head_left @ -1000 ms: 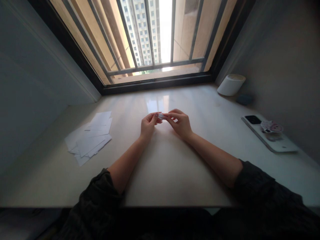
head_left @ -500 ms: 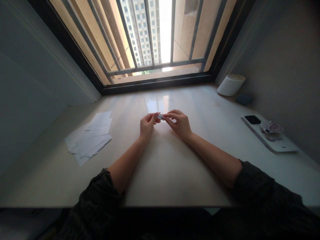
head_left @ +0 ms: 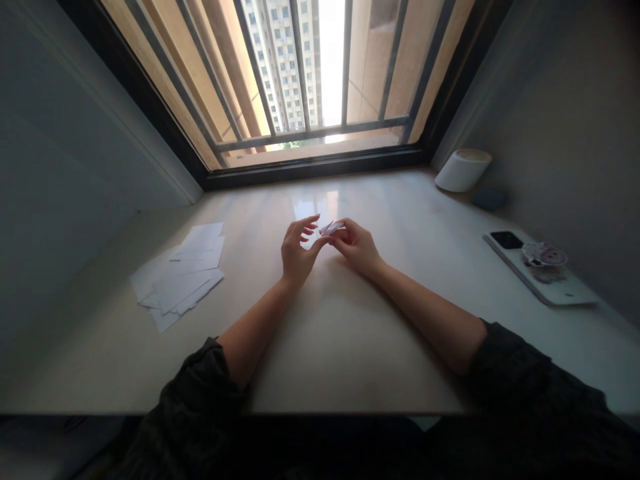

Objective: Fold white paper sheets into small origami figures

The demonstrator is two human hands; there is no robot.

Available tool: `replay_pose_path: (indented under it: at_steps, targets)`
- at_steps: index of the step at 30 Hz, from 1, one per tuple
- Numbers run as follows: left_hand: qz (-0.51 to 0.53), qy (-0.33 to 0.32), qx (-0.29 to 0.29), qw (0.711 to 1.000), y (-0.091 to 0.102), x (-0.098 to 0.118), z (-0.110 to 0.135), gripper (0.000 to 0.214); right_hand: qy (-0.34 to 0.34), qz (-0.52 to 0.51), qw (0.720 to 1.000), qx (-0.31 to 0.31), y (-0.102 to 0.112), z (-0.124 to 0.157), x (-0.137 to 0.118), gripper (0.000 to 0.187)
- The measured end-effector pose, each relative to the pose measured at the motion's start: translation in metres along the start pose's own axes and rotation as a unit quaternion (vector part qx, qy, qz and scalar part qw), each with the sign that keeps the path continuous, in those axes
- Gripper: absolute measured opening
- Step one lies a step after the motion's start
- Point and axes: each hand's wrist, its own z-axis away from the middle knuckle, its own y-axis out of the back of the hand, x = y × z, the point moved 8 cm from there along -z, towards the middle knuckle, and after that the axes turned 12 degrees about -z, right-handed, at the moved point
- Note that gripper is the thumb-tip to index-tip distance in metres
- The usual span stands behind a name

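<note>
A small folded piece of white paper (head_left: 330,229) is pinched between the thumb and fingers of my right hand (head_left: 357,247), above the middle of the pale surface. Close on its left is my left hand (head_left: 298,253), its fingers spread apart and lifted. The left thumb reaches across to the lower edge of the paper and seems to touch it. How the paper is folded is too small to make out.
Several loose white paper sheets (head_left: 185,280) overlap on the left of the pale sill (head_left: 320,360). To the right lies a phone (head_left: 560,280) with a round grip on its back. A white cylinder (head_left: 463,171) and a dark object (head_left: 489,199) stand near the barred window (head_left: 320,163).
The fingers of my left hand have opened away from the paper, leaving its thumb near it. My right hand still holds the paper, which is now turned with more of it showing.
</note>
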Motion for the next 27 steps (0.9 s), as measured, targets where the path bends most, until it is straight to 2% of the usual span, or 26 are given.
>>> replay_pose_path:
  at_steps: [7,14,23,27]
  targets:
    - [-0.021,-0.038,0.0,0.999,0.0,0.008,0.0,0.024,-0.035,-0.057,0.997,0.03,0.003,-0.005,0.004,0.043]
    - [-0.014,-0.044,-0.001,0.999,0.0,0.008,0.001,0.021,-0.093,-0.091,0.991,-0.006,-0.003,-0.004,0.011,0.049]
    - [-0.032,-0.064,0.004,0.997,-0.001,0.002,0.0,0.015,-0.106,-0.128,0.986,-0.006,-0.004,-0.002,0.017,0.044]
    - [-0.061,-0.098,0.02,0.993,0.0,0.008,0.001,0.013,-0.113,-0.144,0.983,0.007,-0.005,-0.001,0.018,0.045]
